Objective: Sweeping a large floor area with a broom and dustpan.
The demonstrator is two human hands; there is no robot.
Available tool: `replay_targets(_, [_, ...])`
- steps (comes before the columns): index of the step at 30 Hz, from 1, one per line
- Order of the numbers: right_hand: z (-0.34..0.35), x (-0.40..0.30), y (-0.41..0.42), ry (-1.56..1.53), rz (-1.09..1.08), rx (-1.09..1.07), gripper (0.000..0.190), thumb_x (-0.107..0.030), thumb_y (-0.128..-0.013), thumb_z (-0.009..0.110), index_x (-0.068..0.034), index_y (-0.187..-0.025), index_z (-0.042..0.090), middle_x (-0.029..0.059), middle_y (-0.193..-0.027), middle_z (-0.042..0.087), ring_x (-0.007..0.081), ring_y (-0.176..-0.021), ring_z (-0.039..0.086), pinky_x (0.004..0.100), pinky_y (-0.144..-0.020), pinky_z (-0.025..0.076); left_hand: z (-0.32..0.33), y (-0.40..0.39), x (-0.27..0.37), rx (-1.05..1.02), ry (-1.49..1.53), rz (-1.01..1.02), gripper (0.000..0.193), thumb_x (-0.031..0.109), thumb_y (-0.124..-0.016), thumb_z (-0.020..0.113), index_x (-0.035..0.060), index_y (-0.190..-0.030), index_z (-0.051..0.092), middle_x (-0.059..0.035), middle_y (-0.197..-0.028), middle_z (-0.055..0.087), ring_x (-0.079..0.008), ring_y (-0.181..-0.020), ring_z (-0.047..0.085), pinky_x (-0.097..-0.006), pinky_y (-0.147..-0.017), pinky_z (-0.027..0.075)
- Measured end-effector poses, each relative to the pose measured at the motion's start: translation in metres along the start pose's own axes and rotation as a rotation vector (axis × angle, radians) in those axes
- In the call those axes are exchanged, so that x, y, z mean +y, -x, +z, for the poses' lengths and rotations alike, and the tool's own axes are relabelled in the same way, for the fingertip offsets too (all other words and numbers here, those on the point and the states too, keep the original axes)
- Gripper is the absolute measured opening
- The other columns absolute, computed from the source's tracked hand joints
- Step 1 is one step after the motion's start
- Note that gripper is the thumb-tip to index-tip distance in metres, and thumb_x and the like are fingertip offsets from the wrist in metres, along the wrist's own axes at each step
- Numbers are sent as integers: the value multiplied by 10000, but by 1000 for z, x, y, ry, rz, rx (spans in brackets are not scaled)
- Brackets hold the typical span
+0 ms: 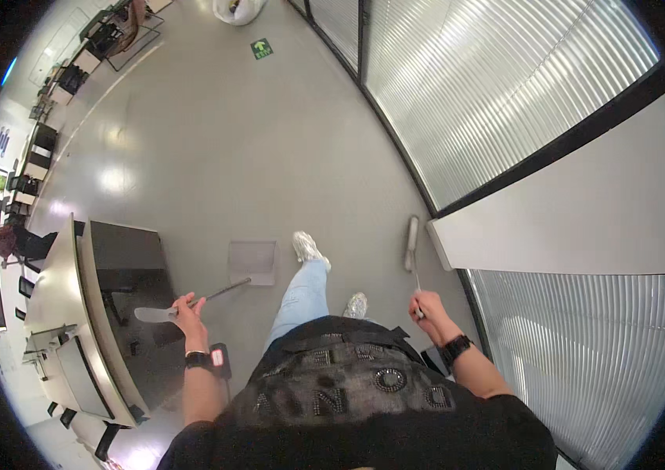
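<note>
My left hand (189, 316) grips the handle of a long-handled dustpan (253, 254). Its pale pan lies on the grey floor left of my forward shoe, and the handle's broad grey end sticks out past my fingers. In my right hand (428, 311) is the handle of a tool with a long, narrow, pale head (411, 244); whether that is a broom or a roller I cannot tell. The head is at floor level, close to the base of the wall on my right. My silver shoes (309, 247) stand between the two tools, one ahead of the other.
On the right runs a ribbed-glass partition (502, 106) with black frames and a white panel (573, 205). A desk (86, 317) with a dark front stands at left. Beyond it sits a person (12, 241). A lined bin (238, 10) and a green floor sign (261, 49) are ahead.
</note>
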State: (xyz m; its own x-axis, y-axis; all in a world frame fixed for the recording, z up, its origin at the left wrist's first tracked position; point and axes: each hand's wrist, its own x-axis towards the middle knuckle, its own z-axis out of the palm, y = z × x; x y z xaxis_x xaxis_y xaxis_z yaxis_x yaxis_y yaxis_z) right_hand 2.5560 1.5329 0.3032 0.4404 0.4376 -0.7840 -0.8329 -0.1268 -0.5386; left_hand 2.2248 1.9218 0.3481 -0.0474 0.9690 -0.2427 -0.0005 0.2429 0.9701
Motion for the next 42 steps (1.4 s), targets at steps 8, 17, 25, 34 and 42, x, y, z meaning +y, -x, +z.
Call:
replay_targets(8, [105, -110, -143, -164, -103, -258, 217, -94, -789, 387, -91, -572, 383, -14, -502, 361, 81, -435, 347, 189, -377, 260, 89, -91, -10, 13, 20, -81, 114, 95, -785, 428, 4, -843, 392, -134, -850, 488, -204, -742, 501, -332, -651, 514])
replay_targets(17, [185, -219, -342, -299, 73, -83, 41, -57, -787, 389, -97, -791, 383, -49, -535, 367, 35, -425, 346, 180, -386, 263, 241, -288, -40, -68, 10, -56, 137, 87, -774, 433, -39, -821, 411, -153, -853, 484, -225, -746, 507, -349, -677, 514])
replay_targets(25, [232, -206, -361, 26, 89, 205, 61, -28, -761, 387, -69, -805, 397, 12, -540, 406, 82, -430, 398, 219, -358, 292, 301, -396, -47, -98, -29, -22, 133, 90, -777, 435, -37, -815, 418, -147, -866, 479, -220, -784, 503, -322, -721, 498])
replay_targets(34, [437, -358, -324, -462, 352, -6, 103, -73, -794, 374, -84, -694, 395, -4, -625, 411, 78, -556, 426, 193, -441, 300, 326, -513, 157, -102, -12, -88, 182, 109, -801, 447, -32, -895, 381, -142, -876, 475, -215, -802, 506, -320, -732, 488])
replay_targets(42, [535, -417, -565, -505, 312, -354, 128, -76, -794, 359, -99, -674, 394, -41, -573, 378, 46, -481, 366, 183, -419, 280, 390, -603, 108, -26, -12, -16, 145, 107, -796, 450, -32, -824, 421, -131, -871, 472, -224, -795, 511, -331, -718, 494])
